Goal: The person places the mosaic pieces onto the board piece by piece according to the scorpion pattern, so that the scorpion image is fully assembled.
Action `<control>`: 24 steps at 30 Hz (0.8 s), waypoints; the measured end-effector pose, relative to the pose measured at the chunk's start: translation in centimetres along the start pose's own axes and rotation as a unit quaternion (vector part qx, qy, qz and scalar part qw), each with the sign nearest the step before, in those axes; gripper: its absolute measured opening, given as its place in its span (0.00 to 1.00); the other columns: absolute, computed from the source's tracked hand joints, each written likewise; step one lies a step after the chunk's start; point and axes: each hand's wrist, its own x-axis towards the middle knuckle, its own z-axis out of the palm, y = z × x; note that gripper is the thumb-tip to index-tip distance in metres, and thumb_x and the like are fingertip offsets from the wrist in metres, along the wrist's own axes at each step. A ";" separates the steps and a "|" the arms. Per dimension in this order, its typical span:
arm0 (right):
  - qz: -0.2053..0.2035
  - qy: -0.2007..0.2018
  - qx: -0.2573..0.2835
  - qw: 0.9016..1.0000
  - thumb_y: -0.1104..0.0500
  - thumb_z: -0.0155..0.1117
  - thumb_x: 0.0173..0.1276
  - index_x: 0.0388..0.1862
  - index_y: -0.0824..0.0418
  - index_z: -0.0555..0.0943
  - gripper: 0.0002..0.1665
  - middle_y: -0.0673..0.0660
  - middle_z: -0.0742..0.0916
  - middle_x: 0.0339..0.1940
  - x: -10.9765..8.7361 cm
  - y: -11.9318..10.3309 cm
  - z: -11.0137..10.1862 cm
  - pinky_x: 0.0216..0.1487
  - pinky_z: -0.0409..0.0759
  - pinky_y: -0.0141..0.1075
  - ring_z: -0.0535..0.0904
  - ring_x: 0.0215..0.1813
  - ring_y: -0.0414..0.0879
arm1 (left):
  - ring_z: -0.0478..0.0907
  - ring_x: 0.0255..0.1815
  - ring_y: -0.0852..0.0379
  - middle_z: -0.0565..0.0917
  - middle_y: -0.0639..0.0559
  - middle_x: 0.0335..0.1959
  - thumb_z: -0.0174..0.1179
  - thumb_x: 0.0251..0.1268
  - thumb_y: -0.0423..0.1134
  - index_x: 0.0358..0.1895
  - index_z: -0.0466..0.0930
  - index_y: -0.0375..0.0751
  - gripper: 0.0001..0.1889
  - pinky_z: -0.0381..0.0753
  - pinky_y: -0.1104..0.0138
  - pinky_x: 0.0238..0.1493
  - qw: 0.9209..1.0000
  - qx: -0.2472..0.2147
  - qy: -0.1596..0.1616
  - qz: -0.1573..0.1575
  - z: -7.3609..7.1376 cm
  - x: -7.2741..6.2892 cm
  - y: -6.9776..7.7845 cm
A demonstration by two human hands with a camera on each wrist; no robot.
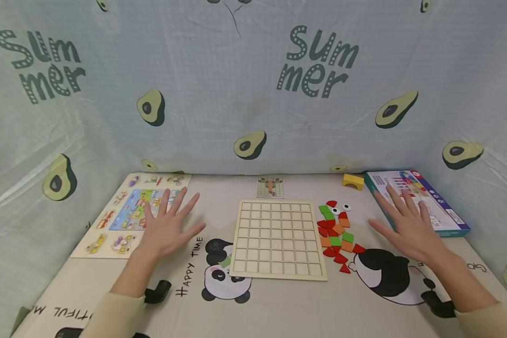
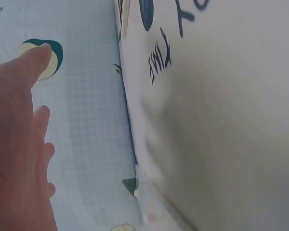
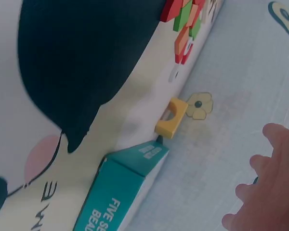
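My left hand (image 1: 165,234) hovers with spread fingers, overlapping a picture puzzle board (image 1: 88,244) in the head view. Spread likewise, my right hand (image 1: 414,232) is raised near a flat box (image 1: 443,213) at the right; it holds nothing. Between the hands lies a square wooden board (image 1: 276,241) marked with a grid of shallow cells. Along its right side is a loose group of red, green and orange pieces (image 1: 335,241), some square and some rounded or triangular. Two round eye pieces (image 1: 346,207) lie at the group's far end.
A small pattern card (image 1: 270,188) lies behind the grid board. Near the box stands a yellow arch block (image 1: 352,181), also visible in the right wrist view. A printed cloth covers the table (image 1: 287,310), and fabric walls (image 1: 194,117) rise at the back and sides.
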 end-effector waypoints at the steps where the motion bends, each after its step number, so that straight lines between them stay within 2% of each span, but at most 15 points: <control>1: -0.002 0.002 0.004 1.000 0.36 0.52 0.76 0.84 0.54 0.46 0.48 0.69 0.48 0.82 0.2 -0.1 0.1 0.69 0.18 0.67 0.30 0.79 0.71 | 0.30 0.81 0.35 0.46 0.45 0.83 0.48 0.68 0.72 0.82 0.51 0.59 0.44 0.24 0.26 0.66 1.000 -0.003 -0.001 0.000 0.2 0.2 0.2; 9: -0.006 -0.010 0.029 1.000 0.35 0.52 0.76 0.85 0.52 0.47 0.49 0.69 0.49 0.82 1.5 -1.0 1.0 0.71 0.25 0.69 0.33 0.79 0.71 | 0.32 0.81 0.37 0.47 0.46 0.83 0.49 0.68 0.72 0.82 0.51 0.59 0.44 0.32 0.26 0.66 1.000 -0.026 0.008 0.011 1.3 1.0 1.7; 17: -0.018 -0.007 0.039 0.999 0.36 0.54 0.75 0.84 0.53 0.49 0.49 0.68 0.51 0.82 2.9 -2.0 1.9 0.71 0.37 0.73 0.40 0.79 0.73 | 0.34 0.81 0.35 0.47 0.46 0.83 0.53 0.67 0.69 0.82 0.52 0.56 0.44 0.35 0.23 0.65 0.997 -0.072 0.007 0.024 2.2 1.5 3.6; 24: -0.021 -0.016 0.060 0.998 0.38 0.56 0.75 0.84 0.55 0.52 0.48 0.69 0.53 0.81 4.0 -2.3 2.6 0.71 0.41 0.71 0.44 0.78 0.72 | 0.36 0.81 0.34 0.48 0.45 0.83 0.55 0.67 0.67 0.82 0.53 0.55 0.44 0.37 0.25 0.66 0.992 -0.117 0.001 0.047 3.5 2.2 4.9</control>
